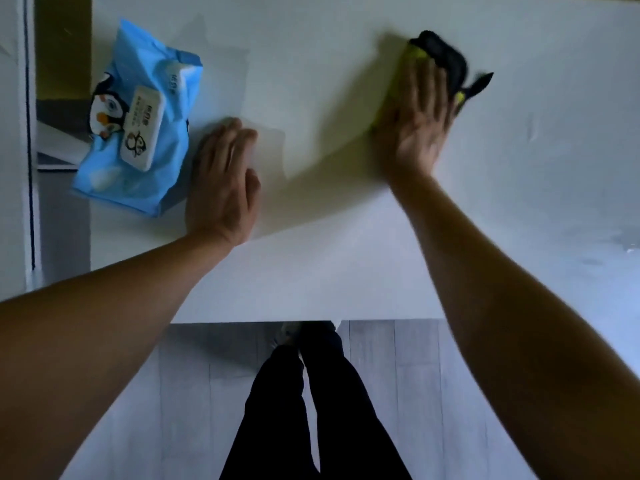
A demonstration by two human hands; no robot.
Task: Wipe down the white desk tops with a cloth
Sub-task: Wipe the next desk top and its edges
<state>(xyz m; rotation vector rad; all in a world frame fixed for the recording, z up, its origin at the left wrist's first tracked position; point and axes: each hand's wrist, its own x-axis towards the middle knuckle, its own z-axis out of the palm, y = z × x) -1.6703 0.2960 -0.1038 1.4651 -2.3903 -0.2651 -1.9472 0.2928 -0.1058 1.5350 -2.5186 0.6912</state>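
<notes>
The white desk top (346,258) fills most of the view. My right hand (417,124) lies flat with straight fingers on a black and yellow-green cloth (445,64) and presses it onto the desk at the upper right. The hand covers most of the cloth, and both are blurred. My left hand (223,183) rests flat on the desk at the left, fingers straight, holding nothing.
A blue pack of wet wipes (138,119) with a penguin print lies on the desk's left end, just left of my left hand. The desk's front edge (263,318) runs below my arms. A grey plank floor (398,393) and my legs show underneath.
</notes>
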